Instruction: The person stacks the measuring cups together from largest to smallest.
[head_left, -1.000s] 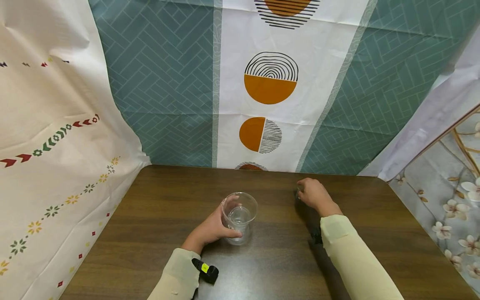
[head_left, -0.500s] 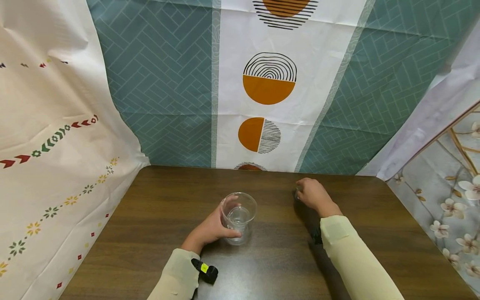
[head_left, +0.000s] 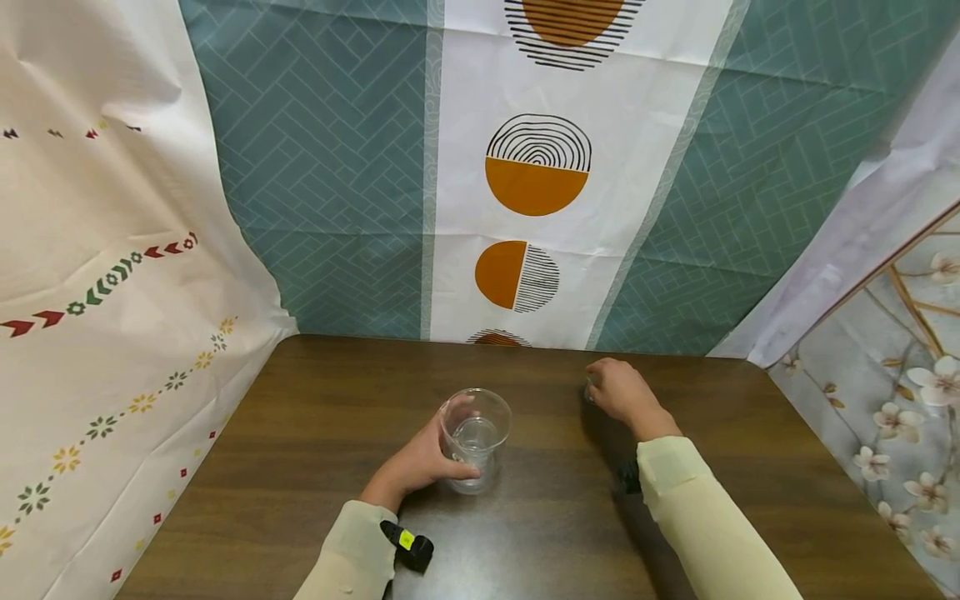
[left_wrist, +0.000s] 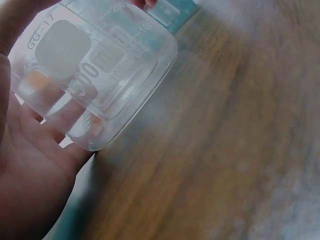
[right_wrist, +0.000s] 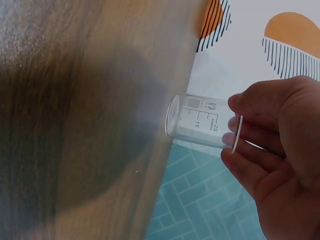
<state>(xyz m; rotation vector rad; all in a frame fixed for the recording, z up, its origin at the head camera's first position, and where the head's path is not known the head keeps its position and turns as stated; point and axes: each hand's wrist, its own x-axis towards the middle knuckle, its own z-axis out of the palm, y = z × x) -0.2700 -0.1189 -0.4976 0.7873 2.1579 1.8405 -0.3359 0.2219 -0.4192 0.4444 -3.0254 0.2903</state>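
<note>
A large clear glass beaker point(head_left: 491, 450), marked 500 in the left wrist view, stands on the brown wooden table point(head_left: 525, 550). My left hand point(head_left: 420, 458) grips its side, thumb in front and fingers behind. A smaller glass outline shows inside it, apparently a nested beaker point(left_wrist: 117, 82). Farther back on the right, my right hand point(head_left: 624, 392) pinches a small glass beaker point(right_wrist: 200, 120) near its rim, between thumb and fingertips. That beaker's graduations read 15 and 25. Its base is close to the tabletop; whether it touches I cannot tell. From the head view the hand mostly hides it.
Behind the table's far edge hangs a teal and white patterned cloth point(head_left: 337, 208). Cream fabric point(head_left: 112, 333) borders the left side and a floral cloth point(head_left: 892, 433) the right. A black strap device point(head_left: 408, 546) sits on the left wrist.
The head view has shifted slightly. Both hands keep their holds on the beakers, with no clear movement of either.
</note>
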